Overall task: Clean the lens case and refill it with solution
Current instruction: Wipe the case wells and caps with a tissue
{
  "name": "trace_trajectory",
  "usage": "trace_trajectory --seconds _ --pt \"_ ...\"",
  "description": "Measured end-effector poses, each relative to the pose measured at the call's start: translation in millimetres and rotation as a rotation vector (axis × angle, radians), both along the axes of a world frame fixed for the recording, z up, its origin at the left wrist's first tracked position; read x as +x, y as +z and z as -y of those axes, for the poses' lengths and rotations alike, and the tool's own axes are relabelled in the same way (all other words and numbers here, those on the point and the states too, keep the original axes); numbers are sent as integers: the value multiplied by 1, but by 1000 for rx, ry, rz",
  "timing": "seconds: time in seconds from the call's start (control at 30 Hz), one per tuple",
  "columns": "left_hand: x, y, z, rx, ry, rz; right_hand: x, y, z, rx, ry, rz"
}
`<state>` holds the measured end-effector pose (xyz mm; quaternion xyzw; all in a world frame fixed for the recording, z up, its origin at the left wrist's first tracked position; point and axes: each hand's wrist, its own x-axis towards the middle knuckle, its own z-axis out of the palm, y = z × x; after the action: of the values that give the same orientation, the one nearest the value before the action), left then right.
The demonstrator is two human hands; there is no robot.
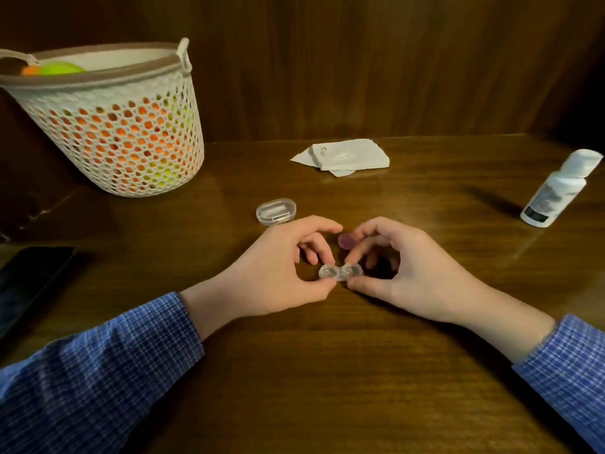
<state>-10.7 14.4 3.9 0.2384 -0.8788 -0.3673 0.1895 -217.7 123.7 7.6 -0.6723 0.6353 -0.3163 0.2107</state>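
A clear two-well lens case [340,272] sits low over the wooden table [327,371], both wells uncapped. My left hand [278,273] pinches its left end between thumb and fingers. My right hand [402,273] pinches its right end with the thumb and also holds a purple cap [344,240] at its fingertips. A white solution bottle [556,191] stands at the far right, capped and apart from my hands. Folded white tissues [343,157] lie at the back of the table.
A small clear plastic box [276,211] lies just behind my left hand. A white perforated basket [114,126] holding orange and green items stands at the back left. A dark phone [29,276] lies at the left edge. A wooden wall rises behind.
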Motion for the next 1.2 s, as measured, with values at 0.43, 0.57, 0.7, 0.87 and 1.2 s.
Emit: trace_trajectory --seconds 0.43,0.57,0.7,0.87,1.2 --pt "0 0 -2 6 20 21 -66 39 148 -194 -363 -28" --pt "-1 -2 -1 -2 13 26 -77 32 212 5 -450 -142" --pt "-1 -4 -1 -18 9 21 -76 24 240 170 -447 -221" --pt "0 -7 0 -16 -5 21 -78 25 249 164 -457 -94" --pt "3 -1 0 101 120 -203 -62 53 163 66 -292 444"
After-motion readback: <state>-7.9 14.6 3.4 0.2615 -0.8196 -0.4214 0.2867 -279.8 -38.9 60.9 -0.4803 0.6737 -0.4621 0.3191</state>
